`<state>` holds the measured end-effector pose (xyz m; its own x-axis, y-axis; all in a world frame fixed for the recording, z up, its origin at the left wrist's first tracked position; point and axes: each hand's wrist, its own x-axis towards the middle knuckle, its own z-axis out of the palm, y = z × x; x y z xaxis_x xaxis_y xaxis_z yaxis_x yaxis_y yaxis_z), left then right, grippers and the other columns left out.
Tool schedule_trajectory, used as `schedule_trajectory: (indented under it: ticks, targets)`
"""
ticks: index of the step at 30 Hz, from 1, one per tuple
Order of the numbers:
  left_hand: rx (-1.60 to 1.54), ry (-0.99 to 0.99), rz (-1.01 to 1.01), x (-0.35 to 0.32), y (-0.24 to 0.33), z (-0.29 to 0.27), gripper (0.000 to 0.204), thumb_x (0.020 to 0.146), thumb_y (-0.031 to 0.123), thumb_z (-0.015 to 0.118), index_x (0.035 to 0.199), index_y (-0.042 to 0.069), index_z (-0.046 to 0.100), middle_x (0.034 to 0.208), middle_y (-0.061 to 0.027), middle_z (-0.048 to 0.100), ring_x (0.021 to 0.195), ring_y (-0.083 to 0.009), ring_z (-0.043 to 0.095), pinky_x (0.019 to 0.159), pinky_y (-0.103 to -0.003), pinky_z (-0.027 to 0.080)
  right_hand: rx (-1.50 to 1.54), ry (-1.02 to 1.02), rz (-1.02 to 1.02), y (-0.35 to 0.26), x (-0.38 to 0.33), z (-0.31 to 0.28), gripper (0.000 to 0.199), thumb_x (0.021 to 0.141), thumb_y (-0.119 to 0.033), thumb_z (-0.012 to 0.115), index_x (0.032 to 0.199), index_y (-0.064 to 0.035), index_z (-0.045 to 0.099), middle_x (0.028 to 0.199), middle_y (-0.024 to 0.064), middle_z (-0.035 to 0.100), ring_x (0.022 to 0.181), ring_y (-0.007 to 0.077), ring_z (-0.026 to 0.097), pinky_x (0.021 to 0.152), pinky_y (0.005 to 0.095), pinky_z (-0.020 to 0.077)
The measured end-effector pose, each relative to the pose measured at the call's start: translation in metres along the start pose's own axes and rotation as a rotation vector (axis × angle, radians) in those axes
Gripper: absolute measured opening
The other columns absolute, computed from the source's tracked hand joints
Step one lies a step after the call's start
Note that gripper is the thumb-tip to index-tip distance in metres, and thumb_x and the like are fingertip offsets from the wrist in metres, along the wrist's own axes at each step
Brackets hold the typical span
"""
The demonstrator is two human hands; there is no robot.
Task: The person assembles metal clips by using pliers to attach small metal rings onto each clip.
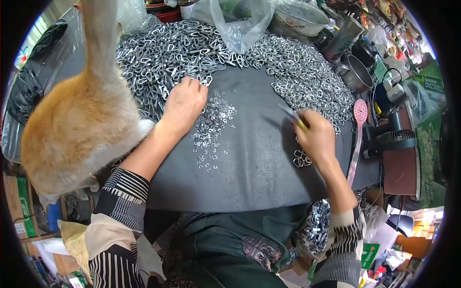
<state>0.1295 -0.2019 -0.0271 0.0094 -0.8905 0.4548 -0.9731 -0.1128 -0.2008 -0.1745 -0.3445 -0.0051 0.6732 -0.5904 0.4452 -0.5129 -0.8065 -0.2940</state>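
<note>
Plainly the biggest hazard is the orange and white cat (77,129) sitting on the left edge of the bench (254,158), its back just beside the person's left forearm; a shift or a sweep of its tail could scatter parts or nudge the arm. Next comes the broad heap of teardrop-shaped metal loops (168,53) banked along the far side, with a clear plastic bag (240,24) slumped on it; the heap could slide down into the sorted area if disturbed. The left hand (183,103) rests at the heap's near edge, fingers curled down on the loops, so I cannot tell whether its grip holds one. Just beside it lies a loose scatter of small metal rings (213,127), easily brushed off by a sleeve. The right hand (314,137) is closed around a thin tool with a yellow handle (297,119), its tip pointing toward the heap, and a small cluster of loops (301,158) sits under the wrist, where a slip of the tool could flick them away
</note>
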Motion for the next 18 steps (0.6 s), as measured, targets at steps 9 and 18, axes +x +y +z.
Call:
schedule_trajectory:
  ticks: [9,18]
  targets:
    - [-2.375,0.454,-1.433,-0.007,-0.028,-0.041,0.042,0.108,0.031,0.042,0.127,-0.005,0.052,0.102,-0.0171,0.06,0.082,-0.0234,0.058,0.063,-0.03,0.049,-0.275,-0.1,0.072,0.005,0.05,0.026,0.014,0.083,-0.017,0.067,0.09,-0.0055,0.065,0.088,0.0168,0.069,0.081,0.0365,0.068,0.071,0.0468,0.0537]
    - [-2.364,-0.215,-1.118,-0.108,0.06,-0.115,0.035,0.098,0.006,0.055,0.132,0.0,0.051,0.109,-0.0129,0.064,0.082,-0.0154,0.061,0.062,-0.022,0.049,0.304,-0.246,0.37,-0.024,-0.003,-0.039,0.02,0.088,-0.019,0.067,0.084,0.0007,0.064,0.066,0.0062,0.06,0.061,0.0101,0.055,0.058,0.0275,0.0434]
